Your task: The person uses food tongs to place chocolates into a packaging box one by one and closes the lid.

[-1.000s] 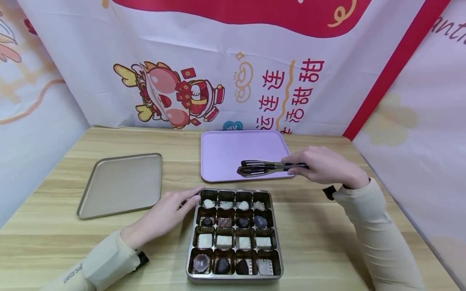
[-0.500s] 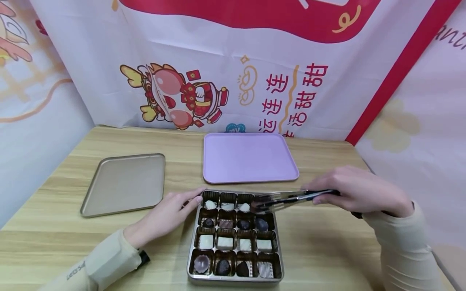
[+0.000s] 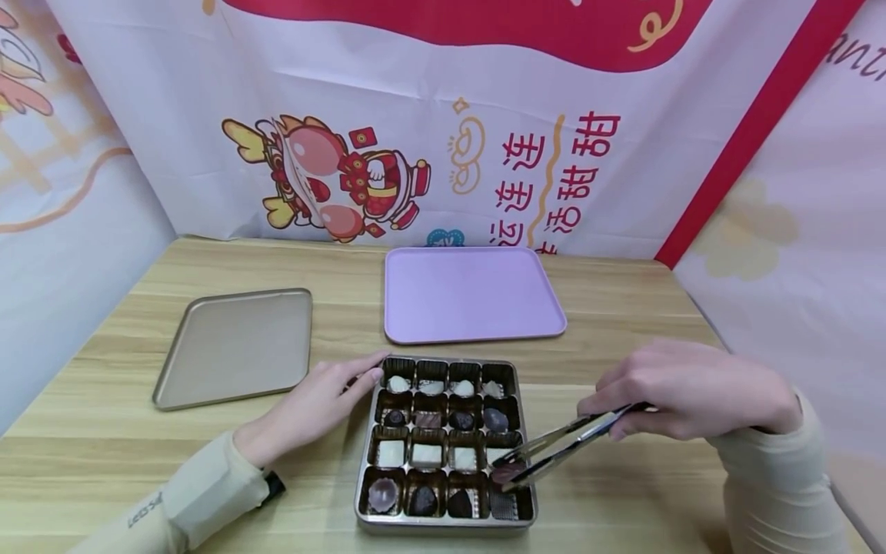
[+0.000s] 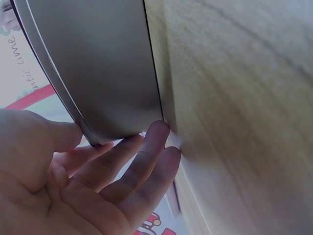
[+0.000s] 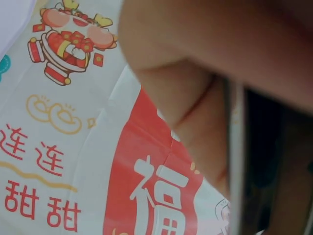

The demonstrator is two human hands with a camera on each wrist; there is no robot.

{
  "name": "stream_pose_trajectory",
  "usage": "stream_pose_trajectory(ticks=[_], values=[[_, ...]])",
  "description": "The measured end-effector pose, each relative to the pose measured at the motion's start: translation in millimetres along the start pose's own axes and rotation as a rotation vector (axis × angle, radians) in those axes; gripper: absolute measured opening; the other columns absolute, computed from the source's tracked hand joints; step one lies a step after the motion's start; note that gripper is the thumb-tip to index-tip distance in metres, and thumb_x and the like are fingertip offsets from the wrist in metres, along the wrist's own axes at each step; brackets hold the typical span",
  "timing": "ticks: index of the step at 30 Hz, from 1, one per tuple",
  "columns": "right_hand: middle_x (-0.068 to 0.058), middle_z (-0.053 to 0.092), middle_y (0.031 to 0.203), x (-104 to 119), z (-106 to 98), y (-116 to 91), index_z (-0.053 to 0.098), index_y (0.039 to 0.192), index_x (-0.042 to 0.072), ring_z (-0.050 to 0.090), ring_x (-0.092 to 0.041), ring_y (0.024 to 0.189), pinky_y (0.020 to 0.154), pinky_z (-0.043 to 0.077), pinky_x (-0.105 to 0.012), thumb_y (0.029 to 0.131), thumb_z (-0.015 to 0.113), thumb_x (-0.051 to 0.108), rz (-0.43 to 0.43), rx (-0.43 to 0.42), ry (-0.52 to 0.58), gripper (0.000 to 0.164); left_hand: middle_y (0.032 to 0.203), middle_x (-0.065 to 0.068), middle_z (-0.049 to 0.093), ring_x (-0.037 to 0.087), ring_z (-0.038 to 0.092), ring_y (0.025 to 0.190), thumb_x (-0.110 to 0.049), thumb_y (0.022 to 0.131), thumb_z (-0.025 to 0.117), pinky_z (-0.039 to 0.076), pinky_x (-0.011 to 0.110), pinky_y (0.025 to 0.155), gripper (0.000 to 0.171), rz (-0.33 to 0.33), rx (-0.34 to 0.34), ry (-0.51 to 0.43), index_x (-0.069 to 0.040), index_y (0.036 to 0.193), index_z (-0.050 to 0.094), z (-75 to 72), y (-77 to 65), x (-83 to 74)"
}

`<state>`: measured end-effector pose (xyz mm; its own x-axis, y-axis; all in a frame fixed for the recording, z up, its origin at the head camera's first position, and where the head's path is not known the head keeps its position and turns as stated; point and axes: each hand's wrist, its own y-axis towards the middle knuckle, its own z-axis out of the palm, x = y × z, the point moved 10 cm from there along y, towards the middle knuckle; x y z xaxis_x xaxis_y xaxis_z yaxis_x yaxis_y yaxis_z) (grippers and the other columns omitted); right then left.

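Observation:
A square metal chocolate box (image 3: pixel 446 526) sits near the front of the table, its gold compartments filled with white and dark chocolates. My left hand (image 3: pixel 318 408) holds the box's far left corner. In the left wrist view, the left hand's fingers (image 4: pixel 155 139) bend against that corner and the thumb lies at the rim. My right hand (image 3: pixel 678 392) grips slotted metal tongs (image 3: pixel 581 438). Between the tongs' tips is a brown chocolate (image 3: pixel 508 471), over the front right compartment, where a striped paper liner (image 3: pixel 504 506) shows. The right wrist view shows the tongs' handle (image 5: pixel 237 147) only in blur.
Behind the box lies a purple tray (image 3: pixel 474 296). A gold-brown tray (image 3: pixel 238 350) is on the left of the wooden table (image 3: pixel 609 492). A printed cloth (image 3: pixel 443 69) hangs along the table's back edge.
The right hand has brought the tongs and chocolate from above the purple tray, past the box's far right corner, to its front right compartment. The left hand has stayed at the box's corner.

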<state>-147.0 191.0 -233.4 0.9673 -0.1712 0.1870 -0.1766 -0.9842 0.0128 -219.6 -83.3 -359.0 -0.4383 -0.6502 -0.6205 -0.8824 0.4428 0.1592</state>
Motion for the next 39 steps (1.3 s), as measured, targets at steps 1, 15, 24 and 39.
stream_pose_trajectory(ticks=[1,15,24,39], values=[[0.025,0.050,0.083,0,1,0,0.066,0.114,0.026,0.044,0.012,0.069,0.062,0.038,-0.006,0.095,0.067,0.031,0.001,0.003,-0.006,0.020,0.141,0.015,0.049,0.029,0.051,0.125,-0.030,0.106,0.047,0.039,0.047,0.105,0.045,0.001,0.000,-0.002,-0.011,0.146,0.046,0.0,0.1,0.0],[0.024,0.055,0.088,-14,12,6,0.069,0.123,0.024,0.049,0.006,0.071,0.062,0.043,-0.015,0.085,0.079,0.028,0.075,0.094,-0.002,0.040,0.141,0.013,0.049,0.029,0.051,0.125,-0.031,0.106,0.046,0.038,0.047,0.105,0.045,-0.004,0.001,-0.007,-0.011,0.146,0.047,-0.4,0.9,0.5],[0.024,0.058,0.086,-47,3,3,0.065,0.129,0.024,0.051,0.005,0.070,0.063,0.047,-0.018,0.093,0.069,0.038,0.212,0.028,0.123,0.039,0.142,0.013,0.049,0.029,0.051,0.126,-0.029,0.106,0.047,0.038,0.047,0.105,0.044,-0.004,-0.002,-0.007,-0.012,0.146,0.046,0.9,0.3,0.5],[0.009,0.048,0.067,-157,8,-22,0.066,0.129,0.011,0.042,-0.009,0.053,0.051,0.040,-0.026,0.089,0.076,0.029,0.577,-0.148,0.093,0.045,0.140,0.016,0.050,0.031,0.053,0.123,-0.029,0.106,0.048,0.040,0.048,0.103,0.045,0.000,-0.010,-0.002,-0.011,0.147,0.045,0.8,-0.4,-0.2]])
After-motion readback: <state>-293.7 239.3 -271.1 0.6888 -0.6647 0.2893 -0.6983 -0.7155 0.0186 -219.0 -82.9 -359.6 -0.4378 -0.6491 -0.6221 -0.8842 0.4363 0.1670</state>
